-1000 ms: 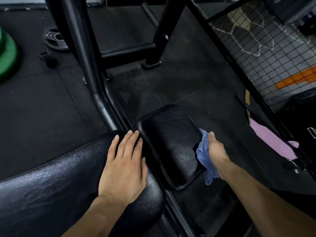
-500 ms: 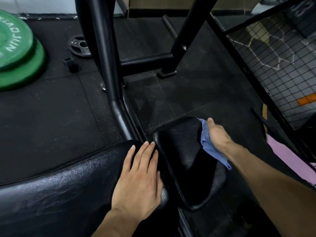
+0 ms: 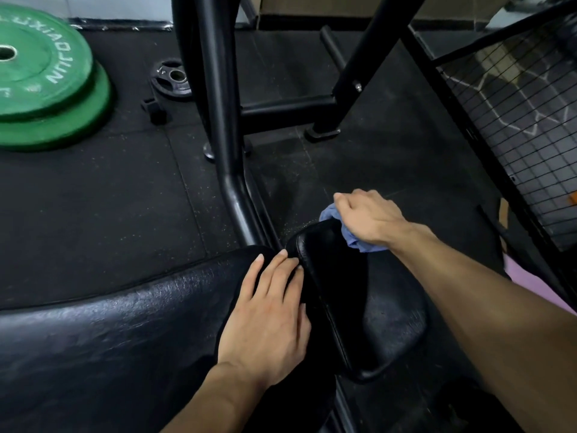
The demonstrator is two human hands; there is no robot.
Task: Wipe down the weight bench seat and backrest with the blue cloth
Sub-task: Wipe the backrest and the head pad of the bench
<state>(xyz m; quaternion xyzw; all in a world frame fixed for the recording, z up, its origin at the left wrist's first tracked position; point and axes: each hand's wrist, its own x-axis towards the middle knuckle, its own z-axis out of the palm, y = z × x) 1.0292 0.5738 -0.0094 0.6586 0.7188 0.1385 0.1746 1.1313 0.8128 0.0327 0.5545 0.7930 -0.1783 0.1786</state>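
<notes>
The black padded bench seat (image 3: 368,310) lies in the lower middle, with the long black backrest (image 3: 109,345) stretching to the lower left. My right hand (image 3: 367,218) is closed around the bunched blue cloth (image 3: 349,237) at the seat's far end; most of the cloth is hidden under my fingers. My left hand (image 3: 270,320) rests flat, fingers spread, on the end of the backrest beside the gap to the seat.
Black steel rack uprights (image 3: 218,98) rise just beyond the bench. Two stacked green weight plates (image 3: 46,92) and a small black plate (image 3: 173,78) lie on the rubber floor at left. A wire mesh panel (image 3: 515,98) stands at right, a pink mat (image 3: 530,285) below it.
My right hand has carried the cloth from the seat's right side up to its far end. The view has tilted upward, bringing the green plates in. My left hand stays on the backrest.
</notes>
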